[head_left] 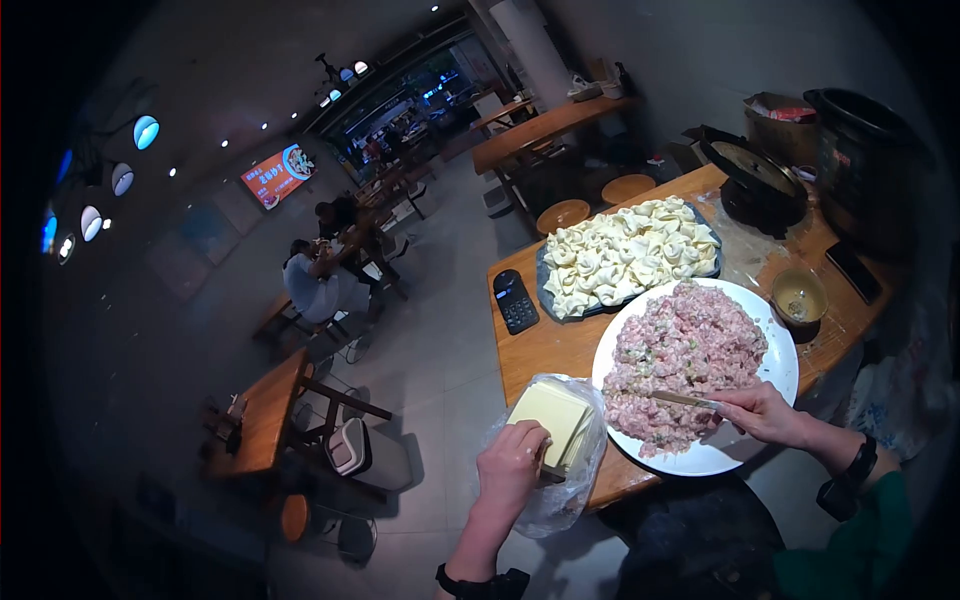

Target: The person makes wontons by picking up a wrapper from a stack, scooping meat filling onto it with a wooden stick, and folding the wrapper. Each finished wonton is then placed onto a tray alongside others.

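My left hand [508, 465] is at the stack of square wonton wrappers [552, 408], fingers curled over its near edge. Whether a single wrapper is pinched apart from the stack I cannot make out. The stack lies in a clear plastic bag [592, 440] at the table's edge. In my right hand [765, 413] is a thin flat stick [680, 398], its tip touching the minced meat filling [690, 345]. That pink filling, flecked with green, is heaped on a large white plate [785, 375]. Behind the plate, folded wontons [630, 250] crowd a dark tray [545, 290].
A black cordless phone [515, 302] lies left of the tray. To the right are a small bowl [798, 297], a dark smartphone [853, 272], a lidded black pot [755, 180] and a tall black bin [865, 150]. People [318, 280] sit at tables farther off.
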### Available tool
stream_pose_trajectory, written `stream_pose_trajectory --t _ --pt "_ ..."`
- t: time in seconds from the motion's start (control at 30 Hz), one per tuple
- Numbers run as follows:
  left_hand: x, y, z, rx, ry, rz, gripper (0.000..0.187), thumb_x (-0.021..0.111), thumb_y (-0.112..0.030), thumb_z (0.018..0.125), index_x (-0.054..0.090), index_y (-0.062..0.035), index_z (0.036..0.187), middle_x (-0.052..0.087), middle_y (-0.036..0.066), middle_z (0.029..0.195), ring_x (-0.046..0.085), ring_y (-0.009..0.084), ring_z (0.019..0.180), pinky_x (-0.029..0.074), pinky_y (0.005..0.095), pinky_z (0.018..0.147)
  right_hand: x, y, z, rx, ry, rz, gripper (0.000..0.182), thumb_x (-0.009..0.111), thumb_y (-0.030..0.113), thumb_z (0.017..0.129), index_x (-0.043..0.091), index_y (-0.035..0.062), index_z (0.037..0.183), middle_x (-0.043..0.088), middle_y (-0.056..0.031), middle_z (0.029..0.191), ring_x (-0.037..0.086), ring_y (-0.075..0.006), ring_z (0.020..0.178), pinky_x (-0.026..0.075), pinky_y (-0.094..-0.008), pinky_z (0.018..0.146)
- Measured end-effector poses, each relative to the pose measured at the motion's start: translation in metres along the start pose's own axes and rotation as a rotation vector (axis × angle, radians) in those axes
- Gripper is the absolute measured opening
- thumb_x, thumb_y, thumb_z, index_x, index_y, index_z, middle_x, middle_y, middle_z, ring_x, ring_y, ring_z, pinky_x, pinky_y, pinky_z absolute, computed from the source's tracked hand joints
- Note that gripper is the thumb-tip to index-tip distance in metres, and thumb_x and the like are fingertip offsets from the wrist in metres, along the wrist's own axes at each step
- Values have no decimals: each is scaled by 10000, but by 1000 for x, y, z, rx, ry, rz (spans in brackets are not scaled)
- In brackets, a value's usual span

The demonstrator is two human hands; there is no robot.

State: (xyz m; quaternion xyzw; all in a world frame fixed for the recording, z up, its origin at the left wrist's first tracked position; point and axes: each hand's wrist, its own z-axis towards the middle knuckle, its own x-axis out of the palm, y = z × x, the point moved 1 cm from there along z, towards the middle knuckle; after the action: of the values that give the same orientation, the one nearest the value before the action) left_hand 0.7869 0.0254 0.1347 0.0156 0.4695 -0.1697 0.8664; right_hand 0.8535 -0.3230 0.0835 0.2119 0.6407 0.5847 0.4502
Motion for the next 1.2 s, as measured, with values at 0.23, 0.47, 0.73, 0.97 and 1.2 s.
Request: stream_pose_trajectory --t 0.23,0.47,0.73,0.97,1.2 --pt "-4 -17 -4 102 -52 12 217 710 -74 704 650 -119 907 632 13 915 619 184 832 508 297 654 -6 -20 -8 -225 -125 -140 250 599 95 878 636 15 1112 670 -76 720 572 -66 627 480 -232 581" --pt "-7 -8 17 35 -148 -93 231 699 -63 731 667 -111 955 643 39 900 625 203 815 509 317 679 -60 16 18 -45 -168 -183 231 598 116 885 641 13 1087 656 -50 710 559 -47 643 480 -228 587" --pt "47 59 161 -57 208 -20 139 618 -169 833 680 -133 953 644 54 846 627 231 748 499 364 662 -85 -8 -21 1 -324 -159 187 562 72 890 650 -18 1028 655 -53 712 578 -66 652 475 -234 614" --pt "151 114 260 -10 297 183 103 610 -157 792 673 -121 866 645 89 851 632 292 790 503 411 674 -114 -40 -60 173 -614 -75 171 540 56 895 642 -69 954 617 -40 666 574 -75 602 463 -226 573" --pt "226 133 293 1 234 265 71 613 -157 763 654 -104 784 633 93 843 633 287 778 510 394 667 -128 -84 -61 342 -734 -107 176 520 51 893 630 -86 900 596 -37 636 569 -79 594 456 -226 565"
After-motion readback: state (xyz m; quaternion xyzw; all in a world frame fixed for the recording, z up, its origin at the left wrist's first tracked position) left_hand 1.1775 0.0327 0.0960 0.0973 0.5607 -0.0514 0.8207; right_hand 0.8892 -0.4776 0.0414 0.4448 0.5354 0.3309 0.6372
